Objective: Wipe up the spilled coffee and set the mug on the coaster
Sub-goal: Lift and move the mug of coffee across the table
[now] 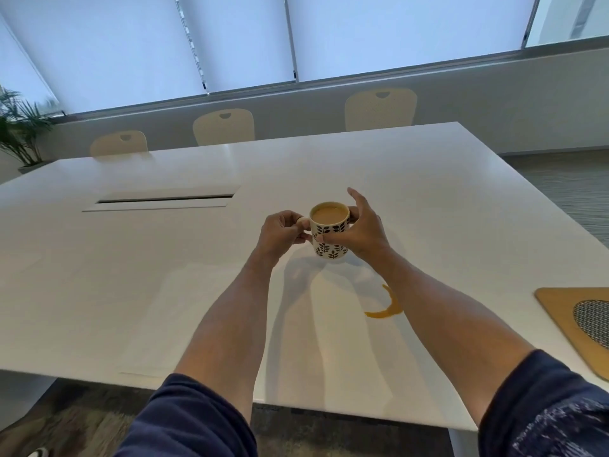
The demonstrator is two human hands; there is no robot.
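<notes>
A cream mug (pixel 330 233) with a dark leaf pattern, full of milky coffee, stands near the middle of the white table (pixel 131 275). My left hand (pixel 280 234) pinches its handle on the left side. My right hand (pixel 359 230) wraps around the mug's right side, index finger raised. A curved brown coffee spill (pixel 387 306) lies on the table nearer to me, partly hidden under my right forearm. A tan wooden coaster (pixel 560 311) with a round woven grey inset lies at the right edge of the view.
A cable slot (pixel 161 200) is cut into the table at the far left. Three cream chairs (pixel 224 127) stand along the far side under the window blinds. A potted plant (pixel 19 130) is at the far left.
</notes>
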